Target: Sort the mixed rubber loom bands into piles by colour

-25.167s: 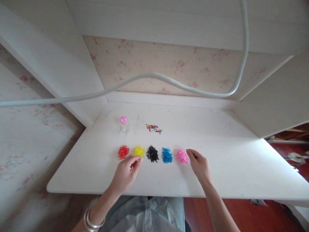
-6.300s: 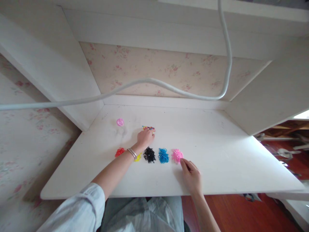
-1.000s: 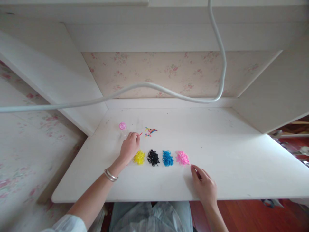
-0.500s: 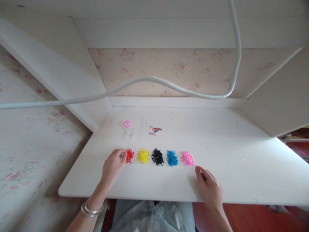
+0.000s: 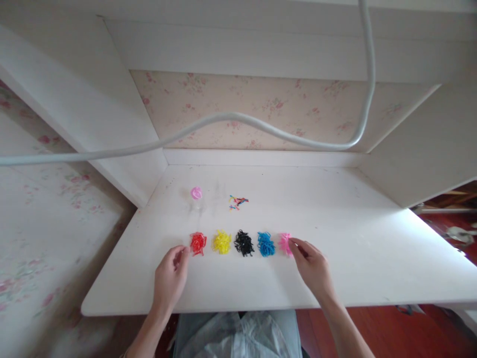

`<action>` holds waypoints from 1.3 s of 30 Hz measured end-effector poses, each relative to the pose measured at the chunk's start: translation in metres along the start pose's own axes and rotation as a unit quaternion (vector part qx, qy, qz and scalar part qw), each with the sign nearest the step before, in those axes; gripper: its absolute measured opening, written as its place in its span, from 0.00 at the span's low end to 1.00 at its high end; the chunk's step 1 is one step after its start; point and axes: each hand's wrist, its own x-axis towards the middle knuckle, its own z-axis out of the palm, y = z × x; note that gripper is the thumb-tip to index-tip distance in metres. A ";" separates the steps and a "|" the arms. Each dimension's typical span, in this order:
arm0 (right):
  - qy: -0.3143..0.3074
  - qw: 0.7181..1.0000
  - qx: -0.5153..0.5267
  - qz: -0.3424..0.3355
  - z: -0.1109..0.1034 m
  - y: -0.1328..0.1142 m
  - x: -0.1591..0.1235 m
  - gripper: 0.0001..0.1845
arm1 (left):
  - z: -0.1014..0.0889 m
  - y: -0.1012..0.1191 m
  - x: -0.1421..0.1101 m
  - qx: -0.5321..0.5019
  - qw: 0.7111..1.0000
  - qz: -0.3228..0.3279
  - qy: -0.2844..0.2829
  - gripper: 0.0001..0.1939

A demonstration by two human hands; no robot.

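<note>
Five small heaps of rubber bands lie in a row on the white desk: red, yellow, black, blue and pink. My left hand rests just left of and below the red heap, fingers loosely curled, nothing visible in it. My right hand has its fingertips at the right edge of the pink heap, partly covering it. Behind the row lies a small mixed cluster of coloured bands.
A clear little jar with a pink lid stands at the back left. A white cable hangs across the view in front of the floral back wall. White shelf sides close in the desk left and right. Red floor shows beyond the right edge.
My left hand has drawn back from the red heap toward the desk's front edge. My right hand has moved up to touch the pink heap.
</note>
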 end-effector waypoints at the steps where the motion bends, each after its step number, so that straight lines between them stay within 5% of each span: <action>1: -0.022 0.999 -0.006 -0.026 0.005 -0.014 0.007 0.22 | 0.001 -0.004 -0.004 -0.020 1.000 -0.018 -0.001 0.17; 5: -0.100 0.984 -0.090 -0.120 0.035 -0.065 0.039 0.18 | 0.006 -0.015 -0.015 -0.081 0.996 -0.046 0.000 0.18; 9: -0.176 0.953 -0.220 -0.116 0.074 -0.096 0.070 0.17 | 0.006 -0.019 -0.016 -0.117 0.992 -0.047 0.004 0.18; 15: -0.181 0.943 -0.262 -0.094 0.117 -0.108 0.096 0.18 | 0.003 -0.017 -0.014 -0.104 0.994 -0.045 0.002 0.18; 20: -0.172 0.943 -0.271 -0.089 0.125 -0.109 0.100 0.20 | 0.003 -0.017 -0.011 -0.104 0.994 -0.044 -0.004 0.18; 30: -0.157 0.946 -0.253 -0.125 0.111 -0.125 0.059 0.19 | 0.003 -0.013 -0.010 -0.132 0.990 -0.044 -0.032 0.16; 39: -0.262 0.913 -0.222 -0.222 0.146 -0.167 0.004 0.18 | 0.005 -0.019 -0.011 -0.135 0.989 -0.042 -0.050 0.16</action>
